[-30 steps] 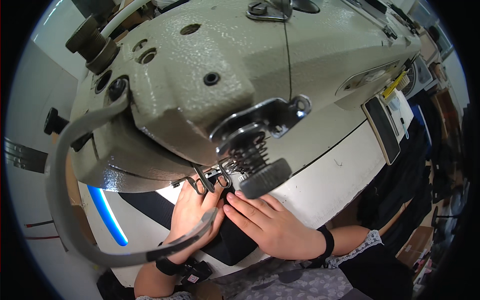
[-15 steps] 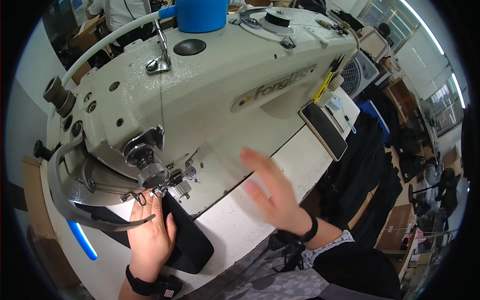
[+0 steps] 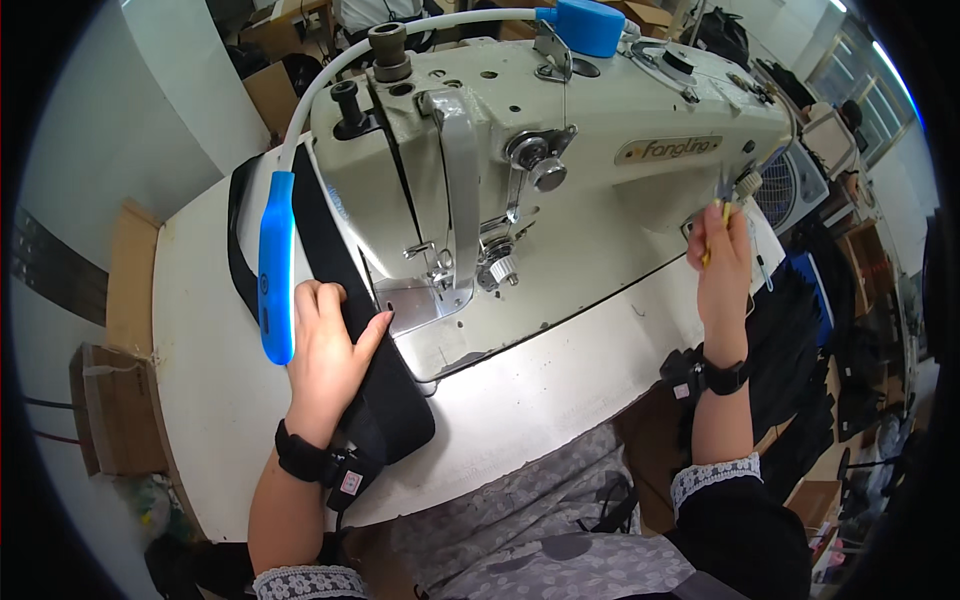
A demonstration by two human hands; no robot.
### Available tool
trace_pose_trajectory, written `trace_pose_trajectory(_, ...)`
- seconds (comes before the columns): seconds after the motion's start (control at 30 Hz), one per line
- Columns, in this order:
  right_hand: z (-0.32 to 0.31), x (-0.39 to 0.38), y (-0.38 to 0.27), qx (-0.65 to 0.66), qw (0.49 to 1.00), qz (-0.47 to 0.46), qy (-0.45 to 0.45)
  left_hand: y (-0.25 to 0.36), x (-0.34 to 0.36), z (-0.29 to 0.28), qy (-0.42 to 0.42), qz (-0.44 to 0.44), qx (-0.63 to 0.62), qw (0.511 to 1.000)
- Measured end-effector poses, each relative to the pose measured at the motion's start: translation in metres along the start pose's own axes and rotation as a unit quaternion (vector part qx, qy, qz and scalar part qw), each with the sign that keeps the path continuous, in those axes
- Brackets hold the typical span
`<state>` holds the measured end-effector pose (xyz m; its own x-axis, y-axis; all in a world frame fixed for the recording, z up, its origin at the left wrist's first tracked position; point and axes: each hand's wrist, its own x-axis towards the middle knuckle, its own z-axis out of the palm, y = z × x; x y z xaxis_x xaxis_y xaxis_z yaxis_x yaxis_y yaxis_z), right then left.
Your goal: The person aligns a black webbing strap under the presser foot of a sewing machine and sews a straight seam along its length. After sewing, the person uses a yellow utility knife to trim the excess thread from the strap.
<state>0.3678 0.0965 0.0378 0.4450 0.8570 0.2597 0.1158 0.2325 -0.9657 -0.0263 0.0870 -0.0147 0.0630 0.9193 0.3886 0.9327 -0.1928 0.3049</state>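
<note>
A long piece of black fabric (image 3: 395, 410) lies on the sewing table, left of the needle area, folded over at its near end. My left hand (image 3: 325, 350) is on it, fingers curled over the fabric and thumb stretched toward the metal needle plate. At the right end of the sewing machine (image 3: 600, 220), my right hand (image 3: 725, 255) is raised and closed around yellow thread snips (image 3: 727, 210), their grey blades upward. The presser foot area (image 3: 440, 280) stands apart from the fabric, just to its right.
A blue lamp (image 3: 277, 270) on a white flexible tube arches over the left side. The white table (image 3: 560, 400) runs along the machine. Dark cloth (image 3: 800, 350) is heaped at right, near a fan (image 3: 790, 185). Cardboard boxes (image 3: 115, 410) stand at left.
My left hand and the black fabric have come out from under the needle to its left. My right hand has moved to the machine's right end and taken hold of the thread snips. The view has shifted.
</note>
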Motion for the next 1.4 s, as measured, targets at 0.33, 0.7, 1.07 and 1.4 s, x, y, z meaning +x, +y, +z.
trace_pose_trajectory(0.33,0.104,-0.111,-0.013,-0.311,0.85,-0.161,-0.394,-0.04,0.003,0.007,-0.063,-0.14,-0.199,0.968)
trace_pose_trajectory(0.7,0.186,-0.107,0.017,-0.458,0.754,-0.32,-0.347,-0.028,-0.004,0.004,-0.066,-0.139,-0.165,0.974)
trace_pose_trajectory(1.07,0.19,-0.11,0.01,-0.439,0.794,-0.251,-0.338,-0.04,-0.007,0.007,-0.163,-0.162,-0.436,0.87)
trace_pose_trajectory(1.4,0.191,-0.111,0.014,-0.432,0.8,-0.242,-0.339,-0.031,-0.003,0.005,-0.13,-0.193,-0.502,0.833)
